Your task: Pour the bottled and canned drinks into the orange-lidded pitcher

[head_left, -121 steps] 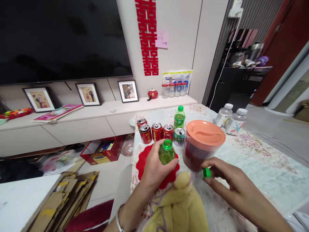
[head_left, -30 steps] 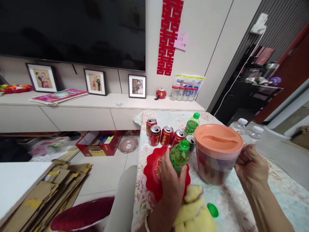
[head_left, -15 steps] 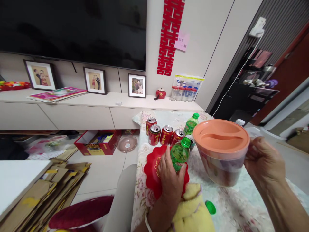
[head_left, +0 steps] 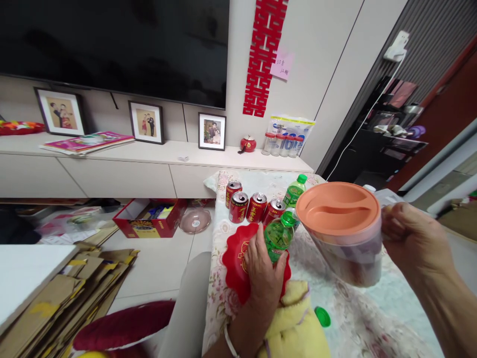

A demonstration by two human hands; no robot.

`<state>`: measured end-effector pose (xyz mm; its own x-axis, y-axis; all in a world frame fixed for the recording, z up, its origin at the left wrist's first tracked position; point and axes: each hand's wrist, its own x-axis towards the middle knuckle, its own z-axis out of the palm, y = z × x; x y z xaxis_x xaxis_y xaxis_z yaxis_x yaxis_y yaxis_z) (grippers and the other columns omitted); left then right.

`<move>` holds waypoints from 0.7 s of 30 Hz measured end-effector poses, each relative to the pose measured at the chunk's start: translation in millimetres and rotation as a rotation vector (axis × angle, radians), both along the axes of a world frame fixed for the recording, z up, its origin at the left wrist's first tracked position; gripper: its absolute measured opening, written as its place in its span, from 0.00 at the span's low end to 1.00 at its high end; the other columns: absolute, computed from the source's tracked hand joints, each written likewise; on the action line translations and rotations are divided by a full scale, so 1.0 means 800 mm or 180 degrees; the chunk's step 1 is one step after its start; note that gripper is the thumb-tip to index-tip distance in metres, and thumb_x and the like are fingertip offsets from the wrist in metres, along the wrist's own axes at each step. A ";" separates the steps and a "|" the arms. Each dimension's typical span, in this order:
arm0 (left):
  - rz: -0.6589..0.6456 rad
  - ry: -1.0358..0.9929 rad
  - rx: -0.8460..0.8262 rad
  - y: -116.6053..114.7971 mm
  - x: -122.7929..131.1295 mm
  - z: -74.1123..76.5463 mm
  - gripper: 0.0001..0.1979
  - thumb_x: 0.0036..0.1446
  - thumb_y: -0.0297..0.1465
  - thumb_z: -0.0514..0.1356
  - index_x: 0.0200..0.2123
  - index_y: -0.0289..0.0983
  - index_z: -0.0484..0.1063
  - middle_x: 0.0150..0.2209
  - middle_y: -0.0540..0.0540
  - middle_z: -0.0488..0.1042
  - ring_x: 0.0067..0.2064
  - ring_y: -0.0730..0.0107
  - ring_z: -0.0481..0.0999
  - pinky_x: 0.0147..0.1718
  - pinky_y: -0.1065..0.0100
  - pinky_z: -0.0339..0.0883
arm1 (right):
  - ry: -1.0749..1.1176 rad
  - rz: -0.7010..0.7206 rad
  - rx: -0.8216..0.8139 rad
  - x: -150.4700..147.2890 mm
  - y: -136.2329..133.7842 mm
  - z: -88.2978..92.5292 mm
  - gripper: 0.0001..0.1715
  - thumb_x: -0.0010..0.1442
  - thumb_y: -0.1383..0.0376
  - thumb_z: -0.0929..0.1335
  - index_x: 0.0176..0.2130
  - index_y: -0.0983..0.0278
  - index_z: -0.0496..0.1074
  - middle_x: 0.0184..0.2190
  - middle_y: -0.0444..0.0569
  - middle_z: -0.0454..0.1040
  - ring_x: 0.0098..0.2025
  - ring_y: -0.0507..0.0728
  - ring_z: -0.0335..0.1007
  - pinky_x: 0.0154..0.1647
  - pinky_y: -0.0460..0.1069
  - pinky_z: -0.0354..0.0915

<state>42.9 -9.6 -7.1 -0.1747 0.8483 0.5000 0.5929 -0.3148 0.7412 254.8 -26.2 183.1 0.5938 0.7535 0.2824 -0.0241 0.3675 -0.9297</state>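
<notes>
My left hand [head_left: 264,271] is wrapped round a small green bottle [head_left: 278,235] with no cap, standing on a red scalloped plate [head_left: 235,258]. My right hand [head_left: 413,238] grips the handle of a clear pitcher [head_left: 345,233] with an orange lid, holding dark red liquid. The pitcher is lifted off the table and tilted left, its rim close to the bottle's mouth. A loose green cap [head_left: 322,316] lies on the flowered tablecloth [head_left: 357,318] near a yellow cloth [head_left: 298,323].
Behind the plate stand three red cans [head_left: 253,206] and a second, capped green bottle [head_left: 296,190]. A white-capped bottle [head_left: 368,188] peeks out behind the pitcher. Flattened cardboard [head_left: 74,293], a red box [head_left: 149,221] and a red cushion [head_left: 122,330] lie on the floor to the left.
My right hand has lifted the pitcher off the table and tipped it left, toward the bottle. My left hand keeps its hold on the bottle. Earlier, my right hand set down the green cap.
</notes>
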 end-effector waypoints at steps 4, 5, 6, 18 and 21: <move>0.0042 0.0078 0.0073 0.000 0.001 -0.002 0.37 0.61 0.32 0.66 0.70 0.31 0.58 0.60 0.29 0.75 0.59 0.41 0.76 0.55 0.47 0.72 | -0.0029 0.0004 -0.0049 0.004 0.002 0.005 0.30 0.35 0.62 0.83 0.14 0.63 0.60 0.13 0.36 0.51 0.19 0.45 0.45 0.16 0.42 0.48; 0.0056 0.0100 0.0089 0.000 0.001 -0.002 0.37 0.61 0.32 0.66 0.70 0.31 0.58 0.60 0.29 0.76 0.59 0.41 0.77 0.54 0.47 0.72 | -0.0035 0.0004 -0.0071 0.005 0.002 0.006 0.30 0.34 0.61 0.83 0.14 0.63 0.60 0.13 0.36 0.51 0.19 0.45 0.46 0.16 0.42 0.48; 0.0071 0.0120 0.0103 0.000 0.001 -0.002 0.37 0.61 0.32 0.66 0.70 0.31 0.58 0.60 0.29 0.76 0.58 0.42 0.77 0.54 0.47 0.72 | -0.0042 0.0001 -0.0089 0.006 0.003 0.006 0.31 0.33 0.61 0.83 0.14 0.63 0.60 0.13 0.36 0.51 0.19 0.45 0.46 0.16 0.42 0.49; 0.0142 0.0186 0.0188 0.002 0.002 -0.004 0.37 0.61 0.33 0.66 0.70 0.32 0.59 0.59 0.31 0.76 0.57 0.44 0.77 0.54 0.49 0.72 | -0.0222 0.0002 -0.0210 0.004 0.004 0.020 0.36 0.28 0.56 0.85 0.12 0.63 0.58 0.13 0.37 0.52 0.19 0.46 0.47 0.17 0.43 0.52; 0.0118 0.0165 0.0189 0.002 0.002 -0.004 0.37 0.61 0.32 0.66 0.70 0.31 0.59 0.59 0.30 0.76 0.57 0.43 0.77 0.54 0.48 0.72 | -0.0280 -0.0014 -0.0243 0.003 0.005 0.024 0.37 0.26 0.55 0.85 0.12 0.63 0.59 0.13 0.37 0.52 0.18 0.46 0.49 0.17 0.43 0.54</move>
<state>44.6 -8.3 -10.4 -0.1780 0.8103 0.5582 0.6421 -0.3342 0.6900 257.1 -22.5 202.2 0.5727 0.7721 0.2754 0.0602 0.2955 -0.9535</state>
